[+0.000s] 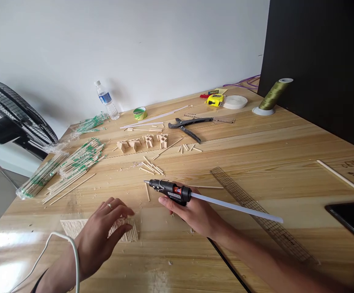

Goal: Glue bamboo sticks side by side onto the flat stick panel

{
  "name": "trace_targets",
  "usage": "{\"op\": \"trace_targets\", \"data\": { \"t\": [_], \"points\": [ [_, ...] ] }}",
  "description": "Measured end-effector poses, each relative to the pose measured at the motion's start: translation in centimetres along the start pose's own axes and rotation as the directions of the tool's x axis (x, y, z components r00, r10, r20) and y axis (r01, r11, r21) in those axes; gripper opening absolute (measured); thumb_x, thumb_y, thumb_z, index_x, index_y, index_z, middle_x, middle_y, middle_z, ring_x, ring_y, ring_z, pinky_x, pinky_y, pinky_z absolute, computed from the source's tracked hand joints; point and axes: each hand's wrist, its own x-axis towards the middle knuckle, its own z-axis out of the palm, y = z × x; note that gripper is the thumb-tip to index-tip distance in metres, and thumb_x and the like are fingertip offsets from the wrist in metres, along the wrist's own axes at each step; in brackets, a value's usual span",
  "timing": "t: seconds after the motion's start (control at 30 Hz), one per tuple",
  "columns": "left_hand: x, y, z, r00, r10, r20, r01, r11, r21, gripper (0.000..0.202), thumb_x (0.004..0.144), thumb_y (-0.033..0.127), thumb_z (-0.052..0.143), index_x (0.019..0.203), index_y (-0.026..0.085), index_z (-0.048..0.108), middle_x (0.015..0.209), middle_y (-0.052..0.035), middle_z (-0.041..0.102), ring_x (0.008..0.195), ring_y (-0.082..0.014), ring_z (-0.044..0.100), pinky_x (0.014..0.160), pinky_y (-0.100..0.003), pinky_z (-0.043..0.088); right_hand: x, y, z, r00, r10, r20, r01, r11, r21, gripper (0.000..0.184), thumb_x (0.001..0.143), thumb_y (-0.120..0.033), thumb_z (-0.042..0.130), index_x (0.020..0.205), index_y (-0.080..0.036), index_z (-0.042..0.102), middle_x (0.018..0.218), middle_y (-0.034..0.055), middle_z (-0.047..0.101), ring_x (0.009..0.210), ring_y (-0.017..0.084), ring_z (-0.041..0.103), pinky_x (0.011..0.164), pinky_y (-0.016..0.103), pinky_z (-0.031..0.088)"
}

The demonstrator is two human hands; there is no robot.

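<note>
Leftmost, beyond the left hand (102, 232), green-labelled wooden sticks (81, 160) are laid in bundles, apparently as stock within reach yet clear of the grip. Under that hand a flat panel of side-by-side sticks (133, 232) is placed on the wooden tabletop (287, 158), presumably so that its face is fully accessible. Thumb and fingers are parted over it, with nothing seen between them; whether the panel is touched cannot be told. Ahead of both hands, four small stick assemblies (149, 141) are stood in a row, probably to be out of the way, and short cut sticks (152, 166) are scattered nearer. By the right hand (195, 213), a hot-glue gun (167, 190) is firmly grasped, its nozzle being directed leftward, away from the wrist. From its rear, a glue stick (238, 207) is seen projecting, as rear feeding requires. Rightward of this grip, a transparent ruler (238, 189) is laid flat.
</note>
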Motion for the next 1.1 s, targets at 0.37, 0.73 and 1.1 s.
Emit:
{"op": "trace_targets", "data": {
  "t": [0.37, 0.73, 1.1],
  "points": [
    [-1.1, 2.4, -2.7, 1.000, 0.001, 0.025, -0.001, 1.000, 0.018, 0.014, 0.106, 0.028, 0.055, 0.112, 0.031, 0.067, 0.097, 0.0017, 0.081, 0.082, -0.0168, 0.080, 0.071, -0.022, 0.062, -0.3, -0.5, -0.1, 0.998, -0.055, 0.011, 0.055, 0.998, 0.008, 0.032, 0.097, -0.050, 0.066, 0.081, -0.023, 0.061, 0.074, -0.0030, 0.059, 0.069, 0.016, 0.053, 0.065, 0.029, 0.040],
    [-1.2, 3.5, -0.3, 0.988, 0.157, 0.003, -0.157, 0.986, 0.058, 0.031, 0.094, 0.007, 0.048, 0.110, 0.027, 0.065, 0.094, -0.0006, 0.082, 0.072, -0.0149, 0.078, 0.066, -0.023, 0.063, -0.4, 0.0, 0.1, 0.992, -0.125, 0.004, 0.125, 0.992, 0.003, 0.024, 0.099, -0.045, 0.065, 0.089, -0.023, 0.067, 0.081, -0.0006, 0.071, 0.074, 0.019, 0.062, 0.068, 0.030, 0.046],
    [0.1, 2.0, 0.8, 0.983, 0.163, 0.088, -0.179, 0.960, 0.214, 0.017, 0.106, 0.021, 0.053, 0.106, 0.025, 0.070, 0.098, -0.0034, 0.081, 0.081, -0.0213, 0.078, 0.069, -0.031, 0.060, -0.3, -0.3, 0.0, 0.990, -0.140, 0.007, 0.140, 0.990, -0.019, 0.025, 0.099, -0.039, 0.065, 0.080, -0.024, 0.061, 0.079, -0.0015, 0.068, 0.071, 0.017, 0.059, 0.064, 0.030, 0.040]
  ]
}}
